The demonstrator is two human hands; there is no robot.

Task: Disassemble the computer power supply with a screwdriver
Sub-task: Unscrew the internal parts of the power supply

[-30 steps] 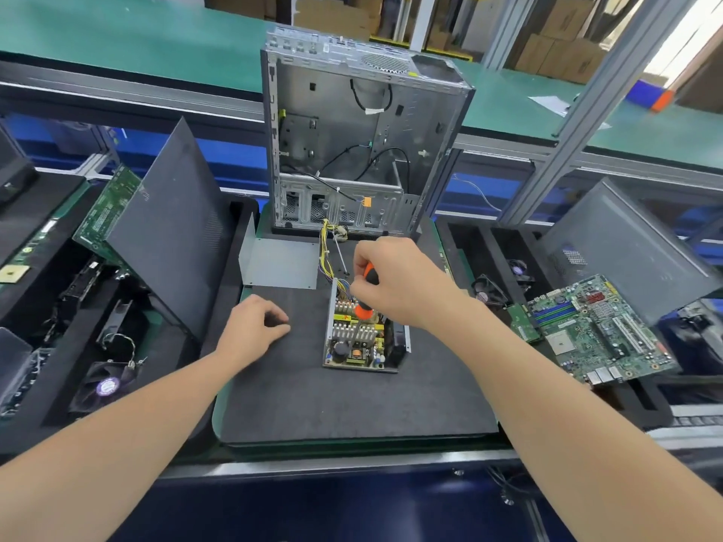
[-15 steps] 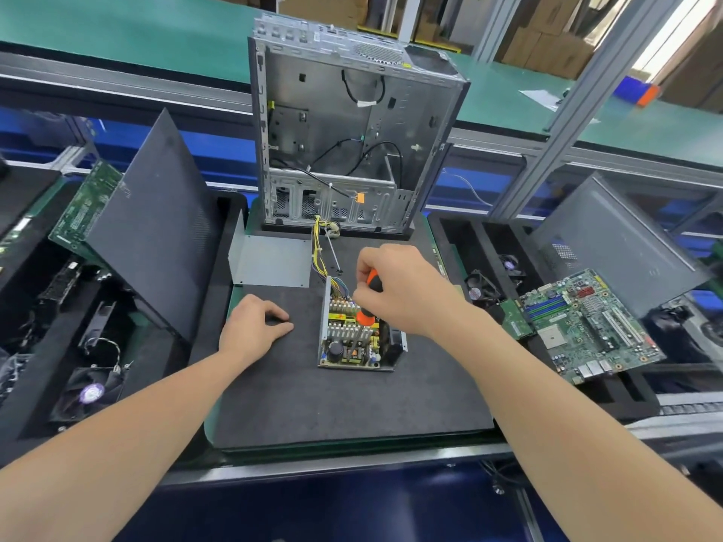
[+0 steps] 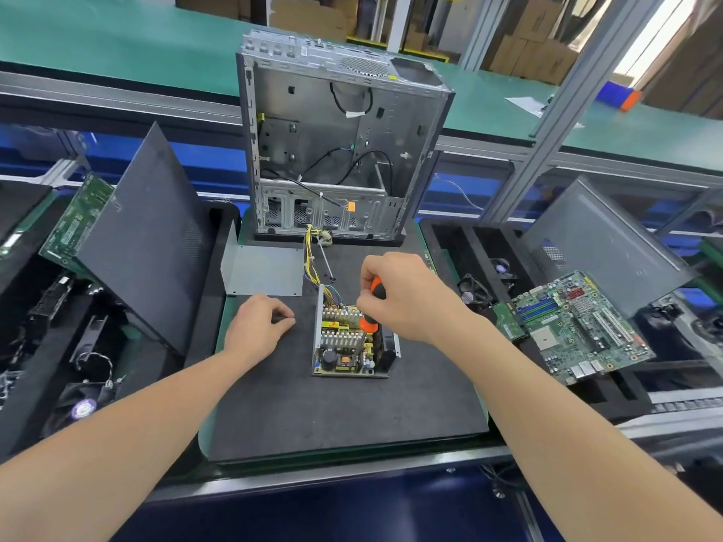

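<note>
- Right hand [image 3: 407,299] – fingers [image 3: 369,267] grip the orange screwdriver [image 3: 369,321], tip down in the open supply [image 3: 344,357].
- Left hand [image 3: 254,328] rests on the mat [image 3: 313,408] beside it – fingers [image 3: 278,307] curled; whether they hold anything, I cannot tell.

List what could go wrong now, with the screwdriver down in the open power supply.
1. The left hand rests on the black foam mat, apart from the open grey metal power supply. With nothing steadying it, the unit may twist or slide under torque.
2. The right hand drives the orange-and-black screwdriver between silver finned heatsinks. A slip could gouge the board or touch a possibly charged part.
</note>
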